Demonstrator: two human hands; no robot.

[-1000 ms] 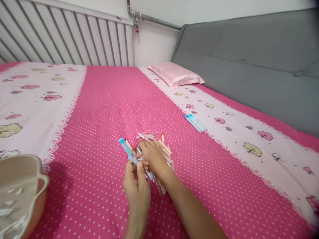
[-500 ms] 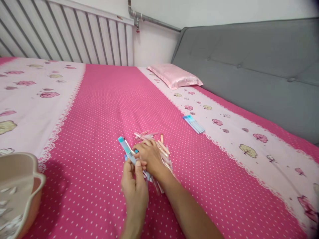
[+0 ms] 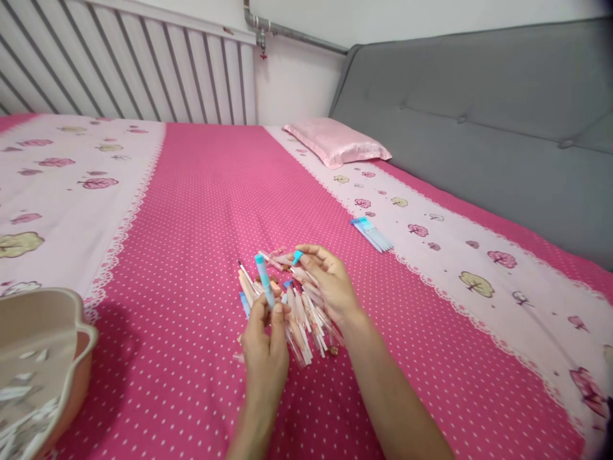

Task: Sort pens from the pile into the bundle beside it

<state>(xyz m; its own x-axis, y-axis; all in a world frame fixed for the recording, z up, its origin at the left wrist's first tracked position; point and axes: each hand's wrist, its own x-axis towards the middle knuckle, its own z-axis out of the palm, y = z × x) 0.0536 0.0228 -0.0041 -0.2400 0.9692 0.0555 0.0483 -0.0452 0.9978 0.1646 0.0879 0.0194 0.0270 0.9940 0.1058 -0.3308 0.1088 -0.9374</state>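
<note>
One pink polka-dot bed (image 3: 191,211)

A beige basin (image 3: 79,383) stands at left. Loose pen parts (image 3: 301,316) lie heaped mid-bed. Above them, left hand (image 3: 265,342) and right hand (image 3: 334,284) pinch narrowly. A row of blue pens (image 3: 372,234) lies well apart to the right. The left holds a tilted blue pen barrel (image 3: 265,281); the right, a small blue cap (image 3: 297,257), apart from it.

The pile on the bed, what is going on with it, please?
A person's left hand holds a blue pen-like tube above a loose pile of pen parts. The right hand pinches a small blue piece, perhaps a cap. Farther off, a row of blue pens lies on the bedspread; a beige basin with white bits stands at left.
</note>
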